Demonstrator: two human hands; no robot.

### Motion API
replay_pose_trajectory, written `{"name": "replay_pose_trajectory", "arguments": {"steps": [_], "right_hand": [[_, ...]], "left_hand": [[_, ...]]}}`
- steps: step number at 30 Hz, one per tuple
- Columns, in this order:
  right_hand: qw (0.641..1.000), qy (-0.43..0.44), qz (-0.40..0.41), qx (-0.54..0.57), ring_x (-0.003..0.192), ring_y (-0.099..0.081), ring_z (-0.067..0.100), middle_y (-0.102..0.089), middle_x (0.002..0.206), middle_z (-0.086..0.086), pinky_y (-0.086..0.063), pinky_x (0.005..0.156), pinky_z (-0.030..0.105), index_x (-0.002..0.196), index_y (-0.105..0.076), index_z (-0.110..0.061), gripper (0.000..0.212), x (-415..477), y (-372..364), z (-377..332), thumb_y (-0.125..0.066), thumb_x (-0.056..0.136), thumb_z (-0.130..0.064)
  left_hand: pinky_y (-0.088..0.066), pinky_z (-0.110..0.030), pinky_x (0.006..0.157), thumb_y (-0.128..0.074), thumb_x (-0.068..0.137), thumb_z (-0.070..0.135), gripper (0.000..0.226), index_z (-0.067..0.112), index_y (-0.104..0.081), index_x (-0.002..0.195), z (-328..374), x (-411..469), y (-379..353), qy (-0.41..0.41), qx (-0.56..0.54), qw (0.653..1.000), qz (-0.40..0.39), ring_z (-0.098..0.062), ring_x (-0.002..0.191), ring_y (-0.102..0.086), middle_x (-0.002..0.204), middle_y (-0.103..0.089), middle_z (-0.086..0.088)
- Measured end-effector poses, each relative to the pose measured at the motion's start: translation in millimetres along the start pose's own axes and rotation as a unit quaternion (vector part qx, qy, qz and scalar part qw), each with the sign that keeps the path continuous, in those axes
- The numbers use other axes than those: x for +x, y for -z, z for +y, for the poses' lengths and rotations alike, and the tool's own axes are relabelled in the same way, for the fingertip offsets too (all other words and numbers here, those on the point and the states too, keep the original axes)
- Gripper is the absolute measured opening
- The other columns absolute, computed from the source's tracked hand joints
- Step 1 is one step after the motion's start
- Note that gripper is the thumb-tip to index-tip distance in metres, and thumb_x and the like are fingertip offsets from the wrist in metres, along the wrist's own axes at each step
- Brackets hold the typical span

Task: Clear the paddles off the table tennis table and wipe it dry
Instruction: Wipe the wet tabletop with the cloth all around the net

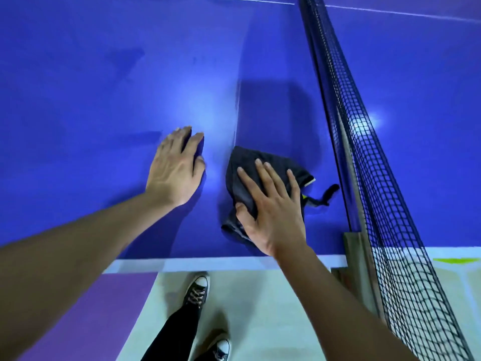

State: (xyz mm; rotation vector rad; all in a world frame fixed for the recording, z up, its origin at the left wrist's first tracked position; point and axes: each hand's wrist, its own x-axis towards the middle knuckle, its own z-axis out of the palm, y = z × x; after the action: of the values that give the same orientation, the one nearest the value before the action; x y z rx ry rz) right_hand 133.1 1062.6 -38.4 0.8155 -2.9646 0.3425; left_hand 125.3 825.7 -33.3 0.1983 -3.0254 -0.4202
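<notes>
A blue table tennis table (104, 74) fills the upper view. A crumpled dark grey cloth (247, 162) lies on it near the front edge, just left of the net. My right hand (273, 207) presses flat on the cloth with spread straight fingers, the thumb at the cloth's left fold. My left hand (177, 165) rests flat on the bare table surface a little to the left of the cloth, fingers straight. No paddles are in view.
The black net (364, 152) runs diagonally along the right, fixed to a post clamp (356, 246) at the table's white front edge (208, 263). Below are my dark sneakers (196, 290) on a pale floor with a purple area at left.
</notes>
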Motion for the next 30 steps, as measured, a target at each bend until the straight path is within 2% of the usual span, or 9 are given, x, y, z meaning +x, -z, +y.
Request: {"name": "replay_pose_trajectory", "arguments": {"steps": [5, 9, 13, 17, 24, 30], "right_hand": [[0.999, -0.042, -0.011, -0.001, 0.156, -0.024, 0.017, -0.030, 0.167, 0.002, -0.013, 0.125, 0.056, 0.156, -0.040, -0.034, 0.065, -67, 5, -29, -0.042, 0.095, -0.055], [0.997, -0.071, -0.032, -0.007, 0.156, -0.022, 0.018, -0.029, 0.167, 0.001, -0.012, 0.125, 0.057, 0.157, -0.038, -0.039, 0.062, -74, 8, -41, -0.038, 0.097, -0.057], [0.999, -0.015, -0.017, -0.024, 0.153, -0.029, 0.023, -0.035, 0.165, 0.005, -0.017, 0.122, 0.061, 0.155, -0.040, -0.041, 0.059, -67, 6, -39, -0.041, 0.098, -0.057], [1.000, 0.021, 0.006, -0.019, 0.152, -0.031, 0.022, -0.037, 0.164, 0.003, -0.019, 0.122, 0.061, 0.154, -0.040, -0.042, 0.059, -42, -4, -37, -0.042, 0.097, -0.057], [0.999, 0.003, -0.028, -0.016, 0.156, -0.018, 0.016, -0.026, 0.169, -0.002, -0.009, 0.126, 0.056, 0.157, -0.030, -0.045, 0.059, 47, -11, -41, -0.031, 0.100, -0.058], [1.000, 0.011, -0.020, -0.016, 0.157, -0.015, 0.014, -0.024, 0.169, -0.002, -0.007, 0.126, 0.055, 0.158, -0.030, -0.042, 0.059, 154, -24, -26, -0.030, 0.101, -0.055]], "left_hand": [[-0.029, -0.052, 0.118, -0.039, 0.099, 0.023, 0.052, 0.004, -0.045, 0.147, 22, -88, 9, 0.003, 0.008, 1.000, -0.009, -0.041, 0.143, -0.035, 0.155, -0.038, -0.023], [-0.030, -0.050, 0.119, -0.035, 0.099, 0.024, 0.053, 0.008, -0.044, 0.148, 27, -129, 13, 0.006, 0.026, 0.999, -0.016, -0.039, 0.143, -0.037, 0.156, -0.038, -0.020], [-0.034, -0.053, 0.114, -0.044, 0.095, 0.021, 0.044, 0.011, -0.059, 0.135, 21, -128, 15, 0.008, 0.031, 0.999, 0.027, -0.039, 0.128, -0.051, 0.146, -0.050, -0.019], [-0.036, -0.049, 0.110, -0.045, 0.094, 0.023, 0.039, 0.011, -0.061, 0.127, 7, -99, 18, 0.019, 0.008, 0.999, 0.041, -0.039, 0.122, -0.048, 0.144, -0.050, -0.013], [-0.025, -0.044, 0.118, -0.030, 0.098, 0.029, 0.049, 0.012, -0.051, 0.138, -26, -8, 35, 0.046, -0.001, 0.999, 0.003, -0.033, 0.141, -0.036, 0.155, -0.038, -0.011], [-0.023, -0.044, 0.121, -0.047, 0.099, 0.024, 0.049, 0.008, -0.045, 0.145, -60, 111, 24, 0.024, -0.007, 1.000, -0.008, -0.034, 0.146, -0.030, 0.158, -0.032, -0.015]]}}
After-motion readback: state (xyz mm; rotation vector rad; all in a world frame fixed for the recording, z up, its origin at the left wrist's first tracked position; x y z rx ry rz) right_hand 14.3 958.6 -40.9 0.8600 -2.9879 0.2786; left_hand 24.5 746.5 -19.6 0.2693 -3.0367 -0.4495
